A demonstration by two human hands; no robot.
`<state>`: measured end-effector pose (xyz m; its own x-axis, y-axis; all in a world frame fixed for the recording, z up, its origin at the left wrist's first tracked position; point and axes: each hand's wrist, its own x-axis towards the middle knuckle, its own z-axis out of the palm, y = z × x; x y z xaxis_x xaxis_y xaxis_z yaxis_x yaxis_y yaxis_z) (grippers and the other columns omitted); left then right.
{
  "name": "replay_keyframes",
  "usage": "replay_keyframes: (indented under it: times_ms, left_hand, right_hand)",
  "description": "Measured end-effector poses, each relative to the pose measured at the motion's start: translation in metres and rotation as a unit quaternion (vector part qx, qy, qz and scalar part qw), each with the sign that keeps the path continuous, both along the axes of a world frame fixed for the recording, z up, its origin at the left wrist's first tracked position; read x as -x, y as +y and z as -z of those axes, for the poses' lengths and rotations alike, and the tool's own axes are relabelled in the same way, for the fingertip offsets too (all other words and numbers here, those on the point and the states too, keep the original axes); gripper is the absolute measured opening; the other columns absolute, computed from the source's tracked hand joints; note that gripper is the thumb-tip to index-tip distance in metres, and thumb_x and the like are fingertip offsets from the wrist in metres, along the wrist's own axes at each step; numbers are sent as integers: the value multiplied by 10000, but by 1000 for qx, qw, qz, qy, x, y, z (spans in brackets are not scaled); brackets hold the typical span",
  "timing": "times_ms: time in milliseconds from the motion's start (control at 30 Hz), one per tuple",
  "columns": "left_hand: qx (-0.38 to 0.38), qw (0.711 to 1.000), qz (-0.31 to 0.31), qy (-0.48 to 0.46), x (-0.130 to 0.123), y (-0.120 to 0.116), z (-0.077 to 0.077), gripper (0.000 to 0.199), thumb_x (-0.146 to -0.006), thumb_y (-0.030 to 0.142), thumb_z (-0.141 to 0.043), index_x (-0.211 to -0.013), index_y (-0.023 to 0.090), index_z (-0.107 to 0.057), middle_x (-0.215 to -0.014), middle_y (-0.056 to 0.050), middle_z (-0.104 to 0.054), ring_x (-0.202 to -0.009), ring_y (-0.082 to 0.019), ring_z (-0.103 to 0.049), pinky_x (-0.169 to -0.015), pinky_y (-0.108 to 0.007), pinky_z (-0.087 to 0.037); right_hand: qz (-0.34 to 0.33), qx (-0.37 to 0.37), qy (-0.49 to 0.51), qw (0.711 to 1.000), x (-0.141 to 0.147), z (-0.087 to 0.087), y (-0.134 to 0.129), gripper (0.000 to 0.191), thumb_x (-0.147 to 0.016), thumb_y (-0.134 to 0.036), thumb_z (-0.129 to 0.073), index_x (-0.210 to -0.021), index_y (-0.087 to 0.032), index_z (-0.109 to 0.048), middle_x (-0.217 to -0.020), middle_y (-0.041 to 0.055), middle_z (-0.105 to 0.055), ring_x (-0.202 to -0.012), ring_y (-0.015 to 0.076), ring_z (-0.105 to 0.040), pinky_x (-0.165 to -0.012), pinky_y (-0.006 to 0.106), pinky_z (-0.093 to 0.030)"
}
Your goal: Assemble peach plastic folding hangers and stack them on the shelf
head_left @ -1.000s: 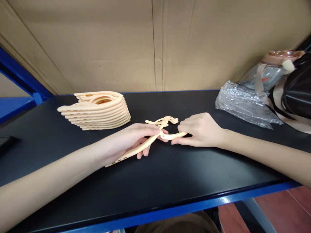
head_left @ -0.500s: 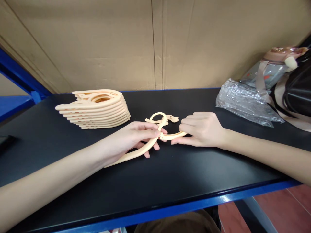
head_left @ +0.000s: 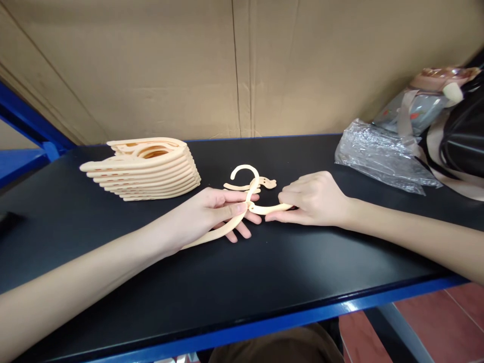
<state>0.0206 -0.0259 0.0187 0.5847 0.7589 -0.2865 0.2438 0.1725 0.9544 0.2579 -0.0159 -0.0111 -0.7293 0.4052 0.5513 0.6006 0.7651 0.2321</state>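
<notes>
A cream plastic clothes hanger [head_left: 256, 181] is held between my two hands above the black table, its hook curving up and to the left. My left hand [head_left: 223, 212] grips it near the pivot, thumb on top and fingers beneath, with one long arm running back under the wrist. The other arm of the hanger is in my right hand [head_left: 310, 199], whose fingers are wrapped around its end. Just behind the hook, more cream hanger pieces [head_left: 268, 183] lie on the table, partly hidden by the hanger.
A neat stack of cream hangers [head_left: 151, 171] stands at the back left. Crumpled clear plastic bags [head_left: 378, 154] lie at the back right, beside a strapped drink bottle [head_left: 412, 111] and a black bag [head_left: 465, 136]. Cardboard [head_left: 170, 65] walls the rear; a blue rim [head_left: 287, 322] edges the table [head_left: 227, 287].
The hanger's hook has turned and now stands more upright and open to view. Its left arm shows less below my left wrist. Both hands keep their hold.
</notes>
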Motion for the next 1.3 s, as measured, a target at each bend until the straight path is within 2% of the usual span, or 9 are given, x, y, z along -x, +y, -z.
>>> replay_keyframes:
  times_ms: [400, 600, 667, 733, 833, 933, 1033, 1167, 1300]
  left_hand:
    - [-53, 998, 37, 27, -1, 0, 2, 199, -924, 207, -526, -951, 165, -719, -857, -42, -733, -595, -93, -632, -556, -183, -544]
    - [-53, 997, 47, 44, -2, 0, 0, 194, -915, 224, -526, -975, 162, -700, -859, -43, -732, -596, -102, -634, -535, -185, -522]
    - [-55, 995, 63, 47, -1, 0, -2, 181, -898, 222, -540, -943, 161, -704, -864, -43, -732, -604, -108, -637, -535, -188, -518]
    - [-56, 994, 80, 48, -1, 0, -2, 175, -886, 219, -546, -911, 161, -710, -874, -41, -730, -609, -108, -637, -540, -189, -514]
    - [-51, 994, 91, 43, 0, 2, 0, 180, -888, 237, -544, -924, 168, -707, -889, -42, -731, -613, -108, -638, -547, -193, -515]
    - [-44, 994, 92, 41, 1, 4, 6, 192, -894, 269, -548, -979, 176, -693, -889, -43, -733, -611, -112, -640, -550, -200, -519]
    - [-40, 994, 92, 32, 2, 5, 8, 205, -904, 278, -535, -1021, 183, -674, -884, -38, -729, -608, -110, -640, -549, -198, -516]
    - [-47, 992, 102, 56, -1, 1, 2, 188, -894, 273, -552, -997, 178, -677, -860, -26, -712, -608, -102, -628, -553, -187, -503]
    - [-95, 986, 101, 93, -5, -7, -2, 205, -894, 327, -562, -966, 172, -676, -771, -8, -689, -598, -107, -616, -548, -181, -486]
  right_hand:
    - [37, 88, 27, 995, 0, 3, 3, 634, -884, -623, -457, -456, -160, -531, -400, -27, -455, -387, 76, -389, -466, 253, -174]
    - [-9, 70, 25, 997, -1, 1, 5, 578, -880, -620, -470, -527, -169, -544, -463, -37, -465, -440, 87, -362, -538, 262, -298]
    - [-16, 56, 33, 998, 0, -1, 6, 520, -879, -614, -481, -629, -173, -594, -553, -16, -530, -541, 116, -446, -606, 283, -345]
    - [-16, 19, 48, 999, 1, -3, 6, 446, -874, -594, -511, -779, -176, -636, -762, 37, -624, -750, 175, -538, -720, 335, -381]
    - [-6, -54, 71, 996, 1, -5, 3, 361, -871, -538, -553, -944, -194, -639, -1030, 86, -619, -992, 251, -527, -856, 427, -360]
    - [-2, -87, 73, 994, 1, -5, 0, 303, -892, -473, -549, -1000, -200, -623, -901, 43, -628, -858, 211, -541, -813, 400, -362]
    - [-29, -75, 40, 996, 2, -5, 0, 271, -920, -403, -524, -1042, -180, -618, -769, 6, -642, -720, 166, -519, -739, 345, -364]
    - [-62, -17, -4, 998, 4, -4, 1, 282, -945, -369, -502, -1108, -172, -621, -867, 24, -693, -766, 166, -540, -751, 324, -371]
    - [-49, 18, 16, 999, 6, -5, 1, 280, -977, -334, -430, -1073, -182, -644, -906, 48, -679, -859, 192, -549, -781, 336, -368]
